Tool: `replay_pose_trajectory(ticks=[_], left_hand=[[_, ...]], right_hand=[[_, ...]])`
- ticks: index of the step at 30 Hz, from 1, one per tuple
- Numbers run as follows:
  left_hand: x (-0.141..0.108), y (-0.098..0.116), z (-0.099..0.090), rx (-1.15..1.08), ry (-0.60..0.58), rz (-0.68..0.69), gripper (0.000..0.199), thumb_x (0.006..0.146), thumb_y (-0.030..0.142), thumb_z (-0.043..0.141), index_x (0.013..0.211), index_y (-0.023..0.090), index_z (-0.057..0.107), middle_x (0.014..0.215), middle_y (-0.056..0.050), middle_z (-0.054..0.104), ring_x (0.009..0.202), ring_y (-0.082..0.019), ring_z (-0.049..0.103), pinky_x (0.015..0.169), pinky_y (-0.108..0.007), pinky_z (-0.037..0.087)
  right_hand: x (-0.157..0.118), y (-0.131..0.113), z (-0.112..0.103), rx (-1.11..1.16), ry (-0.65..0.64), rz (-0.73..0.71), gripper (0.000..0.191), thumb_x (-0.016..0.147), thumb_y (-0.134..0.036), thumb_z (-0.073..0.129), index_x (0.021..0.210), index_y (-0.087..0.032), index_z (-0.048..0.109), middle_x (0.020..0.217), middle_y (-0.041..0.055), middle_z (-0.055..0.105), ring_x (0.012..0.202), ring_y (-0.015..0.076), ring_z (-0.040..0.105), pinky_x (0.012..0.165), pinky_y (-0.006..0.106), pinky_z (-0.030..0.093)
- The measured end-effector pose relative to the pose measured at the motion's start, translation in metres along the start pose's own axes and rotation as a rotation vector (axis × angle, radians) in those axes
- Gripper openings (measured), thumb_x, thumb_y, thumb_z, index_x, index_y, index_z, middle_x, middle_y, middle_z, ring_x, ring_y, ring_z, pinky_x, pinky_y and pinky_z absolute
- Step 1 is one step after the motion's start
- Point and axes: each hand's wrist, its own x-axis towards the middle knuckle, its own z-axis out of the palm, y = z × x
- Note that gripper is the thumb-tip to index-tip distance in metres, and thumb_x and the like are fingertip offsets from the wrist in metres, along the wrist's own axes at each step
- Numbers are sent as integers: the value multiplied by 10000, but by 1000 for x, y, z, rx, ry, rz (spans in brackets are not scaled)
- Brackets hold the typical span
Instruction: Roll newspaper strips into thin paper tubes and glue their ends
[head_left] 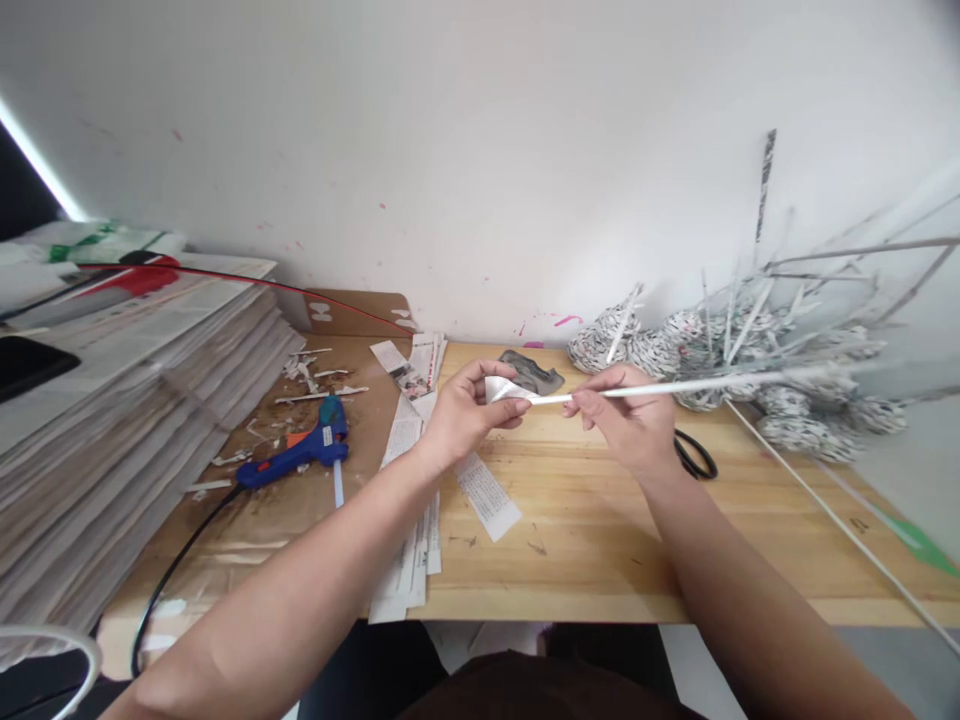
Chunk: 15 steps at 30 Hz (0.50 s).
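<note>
My left hand (478,405) pinches the wider, unrolled end of a printed paper strip (499,388). From there the paper narrows into a long thin white rolled stick (705,384) that points right and blurs toward its far end. The fingers of my right hand (622,408) are closed on the stick, a short way right of my left hand. Behind my hands a crumpled grey cloth-like thing (531,372) lies on the wooden table (555,560). Cut newspaper strips (405,510) lie beneath and left of my left forearm.
A blue glue gun (300,455) with a black cord and paper scraps lies at left, beside a tall stack of paper (195,370). Black scissor handles (696,455) show by my right wrist. Woven paper balls (682,340) with protruding sticks stand at back right.
</note>
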Motion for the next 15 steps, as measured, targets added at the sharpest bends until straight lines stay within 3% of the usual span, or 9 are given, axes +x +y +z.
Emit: replay_pose_trajectory(ticks=[5,8,10,12,15], left_hand=[[-1,-3,2,-66,-69,0,433,606,221,818,968,171,586,773,14,631,685,-105,612,668,-282,568],[-2,-5,3,-68,-86,9,424,623,230,810,981,168,590,816,-4,644,727,-114,620,687,-276,560],[0,-6,2,-90,3,12,438,631,238,809,1000,169,584,880,-21,654,769,-122,628,700,-281,562],[2,-5,0,-123,167,-10,412,657,263,797,997,169,585,877,-18,654,741,-113,633,675,-265,562],[5,-5,-2,-120,304,-116,288,775,395,693,878,138,615,663,6,608,528,-83,586,501,-199,503]], right_hand=[[-5,5,11,-25,-172,98,209,751,-331,738,831,-170,630,699,36,697,527,120,577,468,241,424],[-7,9,17,8,-142,135,196,773,-338,716,799,-169,619,667,34,693,487,105,543,456,234,409],[-7,13,19,6,-73,157,205,775,-350,713,791,-172,612,647,28,687,476,104,535,448,231,404],[-6,17,19,9,8,164,219,774,-368,711,789,-178,603,653,25,688,480,111,548,452,237,415],[-3,23,20,31,118,136,230,770,-380,712,792,-186,592,660,24,687,506,127,580,475,251,441]])
